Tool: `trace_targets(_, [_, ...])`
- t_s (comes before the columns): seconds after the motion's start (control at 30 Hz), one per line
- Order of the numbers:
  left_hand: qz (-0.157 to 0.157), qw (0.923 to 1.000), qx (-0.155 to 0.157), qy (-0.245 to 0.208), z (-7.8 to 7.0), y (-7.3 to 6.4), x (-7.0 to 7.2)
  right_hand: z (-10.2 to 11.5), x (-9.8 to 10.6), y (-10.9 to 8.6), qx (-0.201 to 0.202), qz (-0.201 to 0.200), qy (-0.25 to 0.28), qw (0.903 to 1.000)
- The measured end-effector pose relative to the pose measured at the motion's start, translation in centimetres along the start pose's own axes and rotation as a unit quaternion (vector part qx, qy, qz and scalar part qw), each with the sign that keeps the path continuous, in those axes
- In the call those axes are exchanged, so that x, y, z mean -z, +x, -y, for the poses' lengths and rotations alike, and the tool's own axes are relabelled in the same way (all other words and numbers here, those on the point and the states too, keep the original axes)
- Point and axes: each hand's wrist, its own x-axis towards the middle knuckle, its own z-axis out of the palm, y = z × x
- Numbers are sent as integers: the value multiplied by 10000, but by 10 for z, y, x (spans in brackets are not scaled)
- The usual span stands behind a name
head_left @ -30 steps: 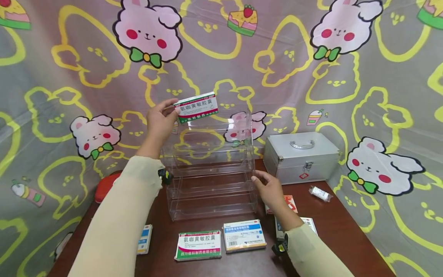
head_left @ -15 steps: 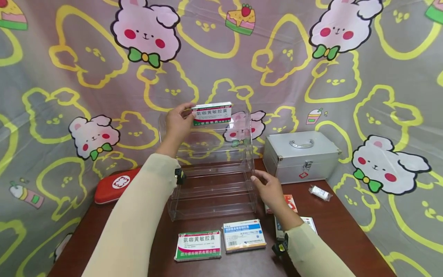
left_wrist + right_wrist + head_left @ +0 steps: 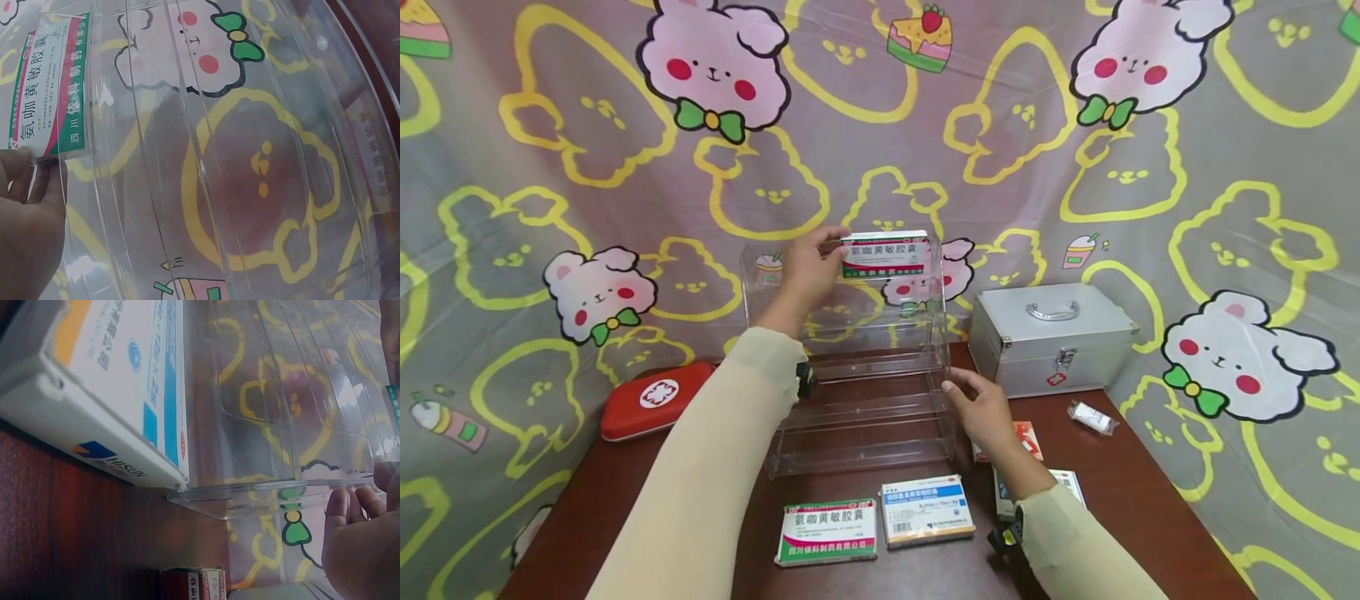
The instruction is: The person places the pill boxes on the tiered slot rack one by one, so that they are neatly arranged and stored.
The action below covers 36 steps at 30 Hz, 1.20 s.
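Observation:
My left hand (image 3: 812,271) pinches the left end of a white, green and red medicine box (image 3: 884,257) at the top tier of a clear plastic tiered rack (image 3: 857,454). The box stands label outward near the rack's upper right. In the left wrist view, its lower edge sits behind the clear front lip of that tier. My right hand (image 3: 981,408) pinches the rack's right side panel, thumb on one face and fingers on the other. A matching green and red medicine box (image 3: 827,533) and a blue and white medicine box (image 3: 927,510) lie on the table in front.
A silver metal case (image 3: 1052,342) stands at the back right, with a small wrapped white roll (image 3: 1092,418) before it. A red zip pouch (image 3: 655,404) lies at the left. An orange-red box (image 3: 1028,439) and another white box (image 3: 1067,483) lie partly behind my right forearm.
My left hand has moved right and slightly down with the medicine box, bringing it level at the top tier's right part. The right hand stays on the rack's side.

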Motion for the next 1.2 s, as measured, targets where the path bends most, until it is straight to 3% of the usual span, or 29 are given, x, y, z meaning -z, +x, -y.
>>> trace_targets(0.23, [276, 9994, -4, 200, -1, 2, -2, 2, 0, -2, -40, -23, -13, 10000])
trace_targets(0.47, [327, 9992, 13, 229, 0, 6, -1, 2, -1, 0, -46, 18, -78, 10000])
trace_targets(0.6, [369, 9993, -43, -29, 1, 5, 2, 2, -1, 1, -80, 19, -156, 9998])
trace_targets(0.73, [154, 9992, -180, -327, 8, -1, 14, 2, -1, 2, -149, 50, -100, 9998])
trace_targets(0.8, [113, 9992, -235, -313, 15, -10, 27, 1, -1, 1, -183, 60, -66, 9998])
trace_targets(0.87, [257, 9993, -156, -228, 23, -25, 48, 2, -3, 0, -197, 100, -54, 9997])
trace_targets(1.07, [1404, 9894, 372, 44, 59, -85, 108, 3, -4, -2, -233, 121, -61, 9996])
trace_targets(1.2, [1780, 9811, 519, 554, 98, -134, 135, 4, -1, -1, -306, 167, -19, 9994])
